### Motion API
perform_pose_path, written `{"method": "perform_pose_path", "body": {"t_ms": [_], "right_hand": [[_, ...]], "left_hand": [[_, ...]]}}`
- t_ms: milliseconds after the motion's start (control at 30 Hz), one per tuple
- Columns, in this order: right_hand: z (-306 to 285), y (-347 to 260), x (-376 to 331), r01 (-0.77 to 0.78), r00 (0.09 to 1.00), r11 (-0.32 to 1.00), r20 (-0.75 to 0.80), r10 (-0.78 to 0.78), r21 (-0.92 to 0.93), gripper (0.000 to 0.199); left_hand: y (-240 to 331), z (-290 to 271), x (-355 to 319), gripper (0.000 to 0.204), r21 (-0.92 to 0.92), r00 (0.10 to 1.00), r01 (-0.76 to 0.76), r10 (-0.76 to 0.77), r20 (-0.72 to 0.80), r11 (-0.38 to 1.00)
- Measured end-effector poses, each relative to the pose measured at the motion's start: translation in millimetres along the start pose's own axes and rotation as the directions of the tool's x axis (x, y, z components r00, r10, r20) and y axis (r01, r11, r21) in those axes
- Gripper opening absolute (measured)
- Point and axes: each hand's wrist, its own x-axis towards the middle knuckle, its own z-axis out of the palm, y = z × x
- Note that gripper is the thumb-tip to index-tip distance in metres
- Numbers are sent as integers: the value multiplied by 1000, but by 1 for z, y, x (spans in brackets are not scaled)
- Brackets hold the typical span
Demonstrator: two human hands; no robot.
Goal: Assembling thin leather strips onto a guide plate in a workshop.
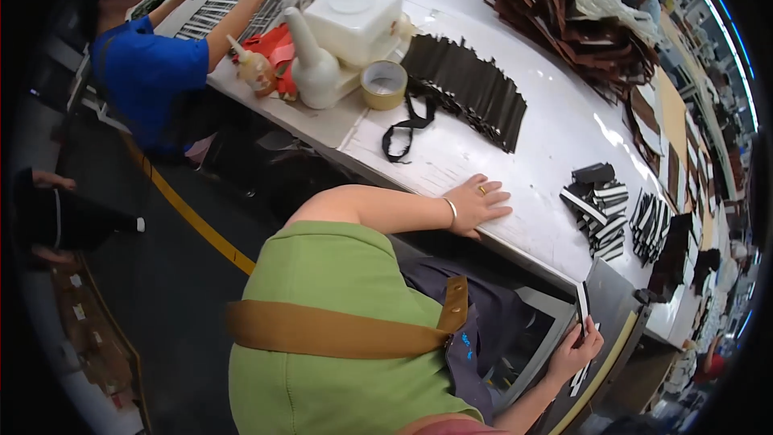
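My left hand (477, 205) lies flat on the white table near its front edge, fingers spread, holding nothing. Lower right, my right hand (578, 352) pinches a narrow black-and-white strip (583, 306) over a grey board (609, 290) at the table's edge. More black-and-white strips (604, 213) lie in a loose pile beyond the board, and a second bunch (649, 227) sits to its right. A row of overlapping dark strips (471, 84) rests farther back, with a looped black band (407, 133) beside it.
A roll of tape (383, 85), a white long-necked bottle (312, 64), a white square container (354, 20) and a small glue bottle (254, 68) stand at the back left. Brown material (572, 24) is heaped far right. A co-worker in blue (153, 72) works on the left.
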Motion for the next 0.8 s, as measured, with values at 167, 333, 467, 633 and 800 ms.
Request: {"method": "perform_pose_path", "body": {"t_ms": [167, 333, 467, 633, 800], "right_hand": [[0, 3, -2, 1, 1000, 998, -4, -1, 57, 26], [2, 12, -4, 41, 999, 996, -14, -40, 82, 25], [6, 24, -3, 177, 980, 984, -100, -174, 17, 24], [-1, 12, -3, 18, 1000, 997, -1, -18, 80, 26], [2, 20, -4, 58, 998, 993, -34, -55, 107, 25]], "left_hand": [[1, 0, -1, 89, 26, 1000, 5, -5, 0, 1000], [3, -1, 2, 88, 18, 999, 8, -9, 34, 1000], [4, -4, 3, 88, 48, 999, 8, -10, 48, 999], [3, -5, 1, 88, 55, 999, 11, -13, 44, 998], [2, 1, 5, 89, 62, 1000, -1, 0, 21, 998]]}}
